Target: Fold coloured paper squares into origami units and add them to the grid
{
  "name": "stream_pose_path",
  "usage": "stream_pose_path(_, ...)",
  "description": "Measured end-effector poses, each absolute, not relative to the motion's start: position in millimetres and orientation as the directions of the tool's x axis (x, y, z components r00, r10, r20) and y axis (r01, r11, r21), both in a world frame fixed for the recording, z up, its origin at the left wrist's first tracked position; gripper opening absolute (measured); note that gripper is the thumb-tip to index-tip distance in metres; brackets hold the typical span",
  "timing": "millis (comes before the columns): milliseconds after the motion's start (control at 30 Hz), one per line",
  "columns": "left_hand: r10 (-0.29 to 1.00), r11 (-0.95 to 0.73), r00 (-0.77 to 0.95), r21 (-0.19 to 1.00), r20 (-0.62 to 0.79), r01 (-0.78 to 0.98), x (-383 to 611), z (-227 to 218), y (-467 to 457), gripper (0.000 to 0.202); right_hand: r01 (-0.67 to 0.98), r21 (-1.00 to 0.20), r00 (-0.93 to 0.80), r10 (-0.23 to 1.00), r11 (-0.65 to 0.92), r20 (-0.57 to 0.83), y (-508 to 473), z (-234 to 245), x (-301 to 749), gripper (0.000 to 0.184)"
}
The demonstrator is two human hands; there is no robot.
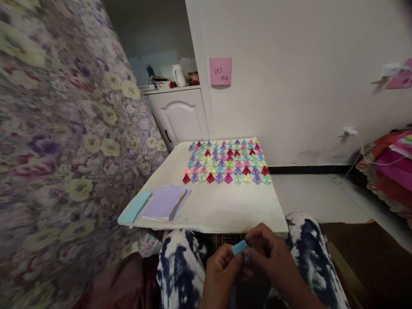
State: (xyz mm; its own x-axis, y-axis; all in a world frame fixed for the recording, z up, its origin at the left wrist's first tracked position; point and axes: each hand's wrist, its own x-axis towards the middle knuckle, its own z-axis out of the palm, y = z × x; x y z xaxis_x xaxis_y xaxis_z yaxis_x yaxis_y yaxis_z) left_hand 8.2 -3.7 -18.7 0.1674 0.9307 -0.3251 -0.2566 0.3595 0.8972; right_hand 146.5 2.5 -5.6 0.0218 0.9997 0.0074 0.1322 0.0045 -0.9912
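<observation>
A small folded piece of light blue paper is held between both hands, just off the near edge of the table and above my lap. My left hand pinches its lower left side with thumb and fingers. At its right side, my right hand grips the paper, thumb pressed near the other thumb. Fingers cover much of the lower part. On the table, several rows of small folded paper pieces in many colours lie in a grid. A stack of purple-topped paper sheets and a blue paper stack lie at the left.
The cream-covered table stands in front of my knees. A floral curtain hangs at left. Behind are a white cabinet with a white jug and a pink note on the wall. A brown box sits at right.
</observation>
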Motion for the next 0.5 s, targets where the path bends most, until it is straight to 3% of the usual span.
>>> stream_pose_path(300, 0.942, 0.326, 0.15, 0.921, -0.299, -0.214, 9.7, -14.9, -5.0, 0.026, 0.111, -0.994, -0.04, 0.999, -0.003, -0.008, 2.9, -6.8, 146.4, 0.005)
stream_pose_path(500, 0.938, 0.333, 0.164, 0.922, -0.304, -0.197, 8.6, -16.7, -3.5, 0.025, 0.187, -0.977, -0.036, 0.995, 0.102, 0.096, -0.2, -3.7, 145.3, 0.005)
